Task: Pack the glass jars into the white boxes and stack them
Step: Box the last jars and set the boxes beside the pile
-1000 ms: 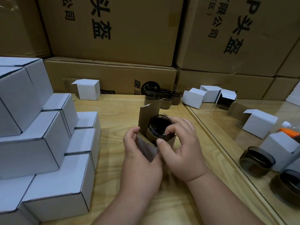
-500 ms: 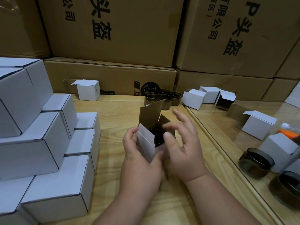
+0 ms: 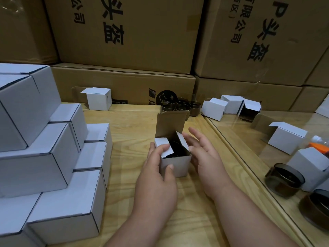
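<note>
Half a second on, we see the small white box [image 3: 175, 164] turned square to us on the wooden table [image 3: 128, 139], and one side flap now folded down over its mouth. Our left hand [image 3: 156, 177] grips the box, thumb on the front wall and a fingertip pressing that flap; our right hand [image 3: 203, 157] rests spread against the right side, fingers straight and holding nothing. Inside, a dark glass jar [image 3: 176, 148] shows through the gap between the flaps, while the brown lid flap [image 3: 170, 124] stands upright at the back. To our left, the stepped stack of closed white boxes [image 3: 53, 157] rises near the table's edge, leaving a strip of bare wood between it and the hands. At the far edge, a cluster of empty jars [image 3: 179, 106] sits against the brown cartons [image 3: 124, 32], with a lone white box [image 3: 98, 100] to its left. Just beyond our right hand the wood ends at a glass-topped surface [image 3: 249, 157], where loose boxes and two more jars [image 3: 283, 179] lie.
</note>
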Demonstrator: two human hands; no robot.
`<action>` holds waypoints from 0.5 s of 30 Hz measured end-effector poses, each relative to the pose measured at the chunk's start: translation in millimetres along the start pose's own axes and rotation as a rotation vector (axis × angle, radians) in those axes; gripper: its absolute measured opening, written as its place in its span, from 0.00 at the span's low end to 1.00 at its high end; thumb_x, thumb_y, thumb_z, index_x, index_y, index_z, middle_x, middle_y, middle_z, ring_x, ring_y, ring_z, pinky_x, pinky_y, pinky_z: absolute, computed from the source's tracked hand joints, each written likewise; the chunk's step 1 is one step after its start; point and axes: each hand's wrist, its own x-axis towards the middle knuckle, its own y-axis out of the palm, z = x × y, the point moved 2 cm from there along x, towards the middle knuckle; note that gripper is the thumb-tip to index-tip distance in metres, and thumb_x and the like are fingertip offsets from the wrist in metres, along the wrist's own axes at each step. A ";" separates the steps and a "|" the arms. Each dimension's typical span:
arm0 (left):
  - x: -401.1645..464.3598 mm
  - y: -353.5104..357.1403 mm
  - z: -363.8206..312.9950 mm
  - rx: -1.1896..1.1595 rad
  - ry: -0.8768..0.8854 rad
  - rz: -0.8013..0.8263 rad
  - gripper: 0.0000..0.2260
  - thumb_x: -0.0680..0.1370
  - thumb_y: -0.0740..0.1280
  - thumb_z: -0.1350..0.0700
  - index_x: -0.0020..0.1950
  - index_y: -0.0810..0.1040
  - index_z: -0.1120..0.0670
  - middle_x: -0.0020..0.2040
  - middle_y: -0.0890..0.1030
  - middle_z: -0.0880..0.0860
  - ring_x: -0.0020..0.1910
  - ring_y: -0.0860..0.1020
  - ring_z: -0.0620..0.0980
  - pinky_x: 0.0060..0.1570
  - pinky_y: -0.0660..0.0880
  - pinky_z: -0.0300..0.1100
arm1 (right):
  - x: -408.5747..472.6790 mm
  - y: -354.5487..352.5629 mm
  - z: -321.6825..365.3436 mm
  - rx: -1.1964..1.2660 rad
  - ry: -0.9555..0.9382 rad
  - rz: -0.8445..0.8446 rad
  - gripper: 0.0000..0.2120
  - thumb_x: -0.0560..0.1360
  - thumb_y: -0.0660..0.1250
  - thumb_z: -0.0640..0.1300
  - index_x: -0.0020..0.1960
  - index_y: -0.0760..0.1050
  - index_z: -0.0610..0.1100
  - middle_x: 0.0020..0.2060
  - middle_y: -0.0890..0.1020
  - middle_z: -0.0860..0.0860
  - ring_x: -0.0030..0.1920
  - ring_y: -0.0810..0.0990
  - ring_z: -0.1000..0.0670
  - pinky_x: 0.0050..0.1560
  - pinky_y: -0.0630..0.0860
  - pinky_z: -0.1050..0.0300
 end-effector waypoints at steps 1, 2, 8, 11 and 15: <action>-0.3 -0.6 0.0 -0.005 0.002 -0.015 0.22 0.82 0.65 0.61 0.57 0.72 0.30 0.72 0.60 0.27 0.74 0.61 0.29 0.63 0.60 0.19 | 0.1 0.6 0.3 0.011 -0.006 0.013 0.25 0.81 0.58 0.31 0.66 0.76 0.57 0.62 0.83 0.55 0.60 0.82 0.57 0.47 0.79 0.67; -0.4 -1.0 0.7 -0.010 0.009 -0.041 0.22 0.82 0.65 0.62 0.57 0.73 0.31 0.72 0.64 0.29 0.73 0.64 0.30 0.65 0.62 0.22 | 0.9 1.0 0.3 0.013 -0.020 0.021 0.26 0.80 0.59 0.31 0.66 0.75 0.58 0.61 0.83 0.54 0.59 0.83 0.57 0.46 0.79 0.66; 0.6 -1.7 2.7 -0.049 0.016 -0.134 0.21 0.80 0.63 0.66 0.57 0.76 0.37 0.62 0.72 0.34 0.63 0.76 0.42 0.67 0.74 0.48 | 4.1 0.6 -1.7 -0.063 -0.147 0.036 0.30 0.66 0.61 0.39 0.59 0.75 0.69 0.51 0.83 0.54 0.52 0.83 0.53 0.46 0.80 0.58; 1.8 -1.2 2.2 -0.088 -0.012 -0.133 0.18 0.80 0.64 0.63 0.56 0.77 0.37 0.61 0.75 0.36 0.62 0.77 0.43 0.67 0.74 0.49 | 2.6 0.7 -4.7 -0.132 -0.183 0.038 0.23 0.67 0.61 0.41 0.54 0.77 0.64 0.55 0.81 0.48 0.53 0.81 0.46 0.48 0.79 0.48; 1.2 -1.1 -1.4 -0.182 -0.023 -0.143 0.10 0.76 0.64 0.46 0.56 0.78 0.38 0.59 0.80 0.40 0.60 0.78 0.40 0.64 0.76 0.49 | -3.2 4.1 -5.6 -0.205 -0.270 0.060 0.11 0.69 0.68 0.52 0.51 0.76 0.58 0.54 0.80 0.51 0.53 0.80 0.52 0.49 0.77 0.57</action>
